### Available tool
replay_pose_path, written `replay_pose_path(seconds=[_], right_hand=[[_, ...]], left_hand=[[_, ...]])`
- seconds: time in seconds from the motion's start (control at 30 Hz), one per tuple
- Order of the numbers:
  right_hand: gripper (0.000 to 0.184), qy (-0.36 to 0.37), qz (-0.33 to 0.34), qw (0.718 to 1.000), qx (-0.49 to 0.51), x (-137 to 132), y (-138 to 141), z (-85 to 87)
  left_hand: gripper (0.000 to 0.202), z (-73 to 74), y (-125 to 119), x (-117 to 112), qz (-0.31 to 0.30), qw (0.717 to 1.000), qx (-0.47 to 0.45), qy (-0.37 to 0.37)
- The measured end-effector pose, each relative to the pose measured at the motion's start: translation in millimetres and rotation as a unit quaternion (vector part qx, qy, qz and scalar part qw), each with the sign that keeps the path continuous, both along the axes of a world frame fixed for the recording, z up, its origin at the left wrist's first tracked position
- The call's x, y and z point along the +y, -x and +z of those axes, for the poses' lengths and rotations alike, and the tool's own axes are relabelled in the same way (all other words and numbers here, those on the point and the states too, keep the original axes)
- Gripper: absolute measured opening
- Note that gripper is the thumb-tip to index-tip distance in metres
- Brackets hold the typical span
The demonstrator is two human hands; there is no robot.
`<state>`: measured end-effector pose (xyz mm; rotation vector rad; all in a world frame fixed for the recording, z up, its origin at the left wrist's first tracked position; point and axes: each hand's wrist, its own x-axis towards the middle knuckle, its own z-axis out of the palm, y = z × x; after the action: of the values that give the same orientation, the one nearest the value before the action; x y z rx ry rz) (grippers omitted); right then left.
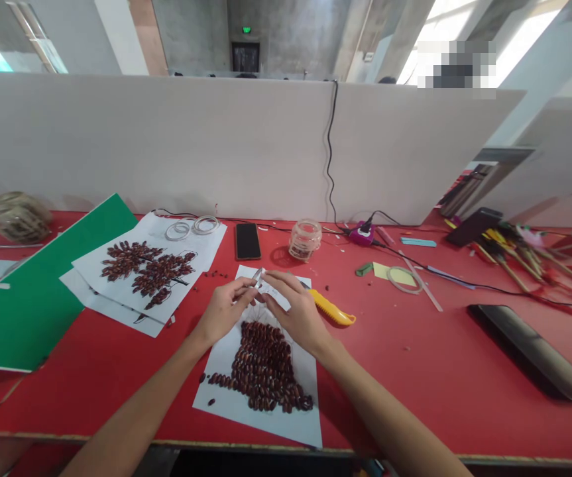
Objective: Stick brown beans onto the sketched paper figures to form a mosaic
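My left hand (228,305) and my right hand (295,311) meet above the top of a white sheet (290,434), both with fingers closed in a pinch. From my left fingertips a small, thin silvery piece (258,273) sticks up; its kind is unclear. Whatever sits between my right fingertips is too small and covered to name. Below the hands, dark red-brown beans (263,364) lie in tight rows on the sheet, above faint drawn lines. Beside my right hand lies a yellow box cutter (334,309), partly hidden by that hand.
Left lie paper sheets with a bean picture (146,271) and a green board (27,305). Behind are a phone (248,241), a clear jar (305,240) and a purple power adapter (363,233) with black cables. A black case (534,351) lies right. A white partition (191,146) bounds the red table.
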<state>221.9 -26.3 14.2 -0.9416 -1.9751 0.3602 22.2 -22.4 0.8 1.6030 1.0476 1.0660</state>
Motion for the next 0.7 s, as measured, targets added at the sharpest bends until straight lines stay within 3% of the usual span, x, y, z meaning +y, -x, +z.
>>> replay_pose_path(seconds=[0.13,0.37,0.6,0.7], right_hand=[[0.033,-0.008,0.025,1.000,0.016,-3,4,-4.6],[0.029,0.091,0.047,0.992,0.067,10,-7,1.3],[0.035,0.053,0.036,0.998,0.017,13,-15,-4.5],[0.037,0.029,-0.004,0.999,0.030,13,-10,-10.1]], left_hand=[[0.034,2.2,-1,0,0.016,0.999,0.029,-0.017],[0.033,4.0,-1,1,0.024,0.996,0.080,-0.035],[0.034,2.9,-4,0,-0.057,0.996,0.058,-0.023],[0.036,-0.1,-6,-1,-0.042,0.998,0.043,-0.007]])
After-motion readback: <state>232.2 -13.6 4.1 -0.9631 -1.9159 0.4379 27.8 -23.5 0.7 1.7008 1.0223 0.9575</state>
